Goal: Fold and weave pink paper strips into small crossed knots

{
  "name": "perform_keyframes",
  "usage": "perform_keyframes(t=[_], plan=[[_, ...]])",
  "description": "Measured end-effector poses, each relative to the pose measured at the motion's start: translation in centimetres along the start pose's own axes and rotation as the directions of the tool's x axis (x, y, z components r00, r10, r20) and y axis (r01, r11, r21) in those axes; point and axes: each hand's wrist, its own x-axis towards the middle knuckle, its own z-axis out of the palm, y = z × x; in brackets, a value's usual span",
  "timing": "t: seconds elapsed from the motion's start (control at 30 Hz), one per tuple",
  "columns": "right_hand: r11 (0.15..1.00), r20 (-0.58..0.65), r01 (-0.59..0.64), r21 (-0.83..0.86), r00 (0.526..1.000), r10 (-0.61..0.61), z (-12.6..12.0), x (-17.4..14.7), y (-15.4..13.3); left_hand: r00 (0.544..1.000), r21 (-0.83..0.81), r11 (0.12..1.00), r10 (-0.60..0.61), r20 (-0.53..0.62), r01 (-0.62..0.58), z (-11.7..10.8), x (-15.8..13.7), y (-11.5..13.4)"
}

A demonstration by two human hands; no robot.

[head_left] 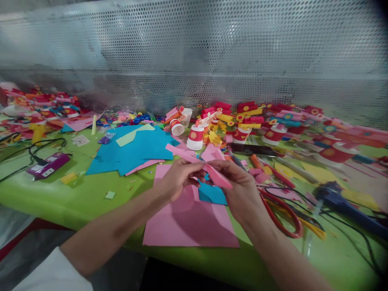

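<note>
Both hands meet over the table's middle, pinching a narrow pink paper strip [220, 176]. My left hand [182, 176] is closed on its left part, and my right hand [238, 184] grips it further right, where the paper looks folded or bent. Some fingertips are hidden behind the paper. Below them lies a large pink sheet [188, 226], flat near the table's front edge. A small blue paper piece [212, 195] rests on that sheet, partly covered by my right hand.
Blue sheets [133, 147] lie left of my hands. Red-handled scissors [298, 230] and a dark blue glue gun [348, 206] with cords are at right. Paper-cup models [195, 137] line the back before a perforated metal panel [145, 52]. A purple power strip [48, 165] sits left.
</note>
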Motion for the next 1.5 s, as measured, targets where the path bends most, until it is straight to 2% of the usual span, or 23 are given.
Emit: perform_keyframes(t=[0.27,0.47,0.73,0.83,1.07,1.27,1.5], plan=[[0.975,0.003,0.146,-0.166,0.989,-0.148,0.1,-0.2,0.1,0.999,-0.068,0.998,-0.002,0.034,0.004,0.0,0.0,-0.1],[0.952,-0.014,0.183,-0.245,0.981,-0.193,0.0,-0.5,-0.1,1.0,0.045,0.999,0.009,0.014,-0.009,0.2,-0.4,0.5],[0.977,-0.062,0.1,-0.19,0.992,-0.114,-0.2,-0.3,0.0,0.995,0.122,0.988,0.098,0.021,-0.1,0.2,-0.5,0.6],[0.983,-0.057,0.08,-0.168,0.994,-0.09,-0.2,-0.1,-0.1,0.991,0.201,0.97,0.136,0.018,-0.137,0.3,-0.6,1.0],[0.98,-0.082,0.084,-0.179,0.992,-0.1,-0.1,-0.3,-0.3,0.956,0.462,0.849,0.293,-0.008,-0.256,0.2,-0.7,1.1],[0.975,-0.079,0.1,-0.196,0.99,-0.117,-0.4,-0.4,-0.2,0.947,0.452,0.842,0.321,0.015,-0.293,0.2,-0.6,0.6],[0.998,-0.02,0.052,-0.025,0.998,-0.052,-0.3,-0.4,-0.2,0.942,0.478,0.825,0.334,0.015,-0.3,0.2,-0.7,0.8]])
